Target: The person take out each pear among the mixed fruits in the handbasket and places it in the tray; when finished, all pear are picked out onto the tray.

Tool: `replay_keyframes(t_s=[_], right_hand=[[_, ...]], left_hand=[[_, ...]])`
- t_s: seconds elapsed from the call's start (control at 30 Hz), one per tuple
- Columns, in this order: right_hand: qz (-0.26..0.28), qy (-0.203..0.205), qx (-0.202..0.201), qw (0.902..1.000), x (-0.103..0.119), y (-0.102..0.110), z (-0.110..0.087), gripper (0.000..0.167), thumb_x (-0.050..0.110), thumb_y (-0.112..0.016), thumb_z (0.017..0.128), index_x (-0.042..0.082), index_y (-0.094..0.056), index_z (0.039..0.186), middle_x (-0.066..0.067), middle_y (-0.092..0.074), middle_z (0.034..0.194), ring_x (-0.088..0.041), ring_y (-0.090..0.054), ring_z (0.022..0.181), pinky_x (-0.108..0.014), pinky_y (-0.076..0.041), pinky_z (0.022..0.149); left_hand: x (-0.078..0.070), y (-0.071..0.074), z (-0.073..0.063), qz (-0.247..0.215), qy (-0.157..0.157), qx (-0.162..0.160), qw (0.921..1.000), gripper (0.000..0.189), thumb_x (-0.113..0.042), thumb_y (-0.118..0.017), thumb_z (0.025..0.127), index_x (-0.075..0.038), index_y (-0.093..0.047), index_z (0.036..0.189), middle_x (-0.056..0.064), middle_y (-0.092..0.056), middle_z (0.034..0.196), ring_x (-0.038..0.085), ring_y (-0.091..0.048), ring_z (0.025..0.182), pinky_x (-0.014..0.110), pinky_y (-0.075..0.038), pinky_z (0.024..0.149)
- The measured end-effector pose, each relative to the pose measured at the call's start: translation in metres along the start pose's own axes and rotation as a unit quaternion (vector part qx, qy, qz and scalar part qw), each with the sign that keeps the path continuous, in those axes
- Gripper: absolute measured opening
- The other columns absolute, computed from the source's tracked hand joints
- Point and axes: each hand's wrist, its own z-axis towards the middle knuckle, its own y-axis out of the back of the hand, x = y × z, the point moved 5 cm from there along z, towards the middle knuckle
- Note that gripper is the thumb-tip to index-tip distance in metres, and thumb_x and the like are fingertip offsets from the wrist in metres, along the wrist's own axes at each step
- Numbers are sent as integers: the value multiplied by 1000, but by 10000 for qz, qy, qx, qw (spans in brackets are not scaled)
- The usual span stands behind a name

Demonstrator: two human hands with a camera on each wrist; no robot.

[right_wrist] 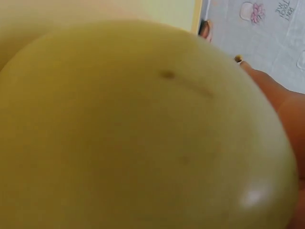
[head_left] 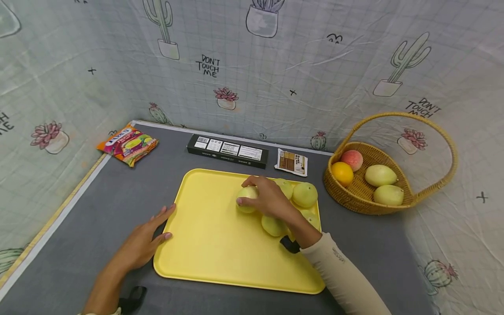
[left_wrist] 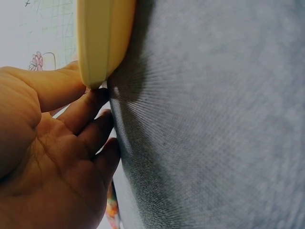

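Note:
A yellow tray lies on the grey table. My right hand grips a pale green round fruit from above, over the tray's upper middle; whether it touches the tray is hard to tell. Several similar fruits, one at the back right corner and one beneath the wrist, sit on the tray's right part. One pale green fruit fills the right wrist view; which one I cannot tell. My left hand touches the tray's left edge, fingers extended; its thumb lies against the rim.
A wicker basket with a peach, an orange and two pale green oval fruits stands to the right. Behind the tray lie a black box and a small packet. An orange candy bag is at back left.

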Motion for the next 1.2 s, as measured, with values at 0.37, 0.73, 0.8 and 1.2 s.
replay_keyframes(t_s=[0.37, 0.73, 0.8, 1.2], right_hand=[[367, 162, 119, 9991, -1, -3, 9, 49, 35, -50, 115, 6, -45, 153, -17, -67, 136, -31, -65, 121, -50, -54, 105], [327, 210, -425, 9983, -7, 8, 14, 46, 30, -36, 118, 10, -50, 158, -15, -58, 156, -35, -52, 149, -54, -44, 125], [277, 215, -539, 9979, -6, 12, 12, 45, 29, -37, 118, 11, -52, 156, -14, -61, 152, -35, -57, 143, -54, -49, 119], [282, 143, -735, 9968, -5, 42, -13, 45, 38, -51, 114, 23, -53, 157, -8, -57, 158, -37, -56, 145, -60, -51, 116]], left_hand=[[-1, -1, 0, -9, 45, 42, 10000, 82, -11, -72, 100, -17, -31, 170, 26, -31, 171, 51, -33, 156, 75, -28, 123], [-2, 0, 0, 32, 21, 10, 10000, 82, -10, -72, 100, -18, -31, 170, 26, -32, 171, 51, -34, 156, 75, -29, 122], [-2, 0, 0, 24, 5, 0, 10000, 82, -10, -72, 99, -18, -31, 170, 26, -33, 171, 51, -34, 155, 75, -30, 122], [-2, 0, 1, -17, 57, 32, 10000, 82, -11, -72, 100, -18, -30, 170, 26, -31, 171, 52, -33, 156, 75, -28, 123]])
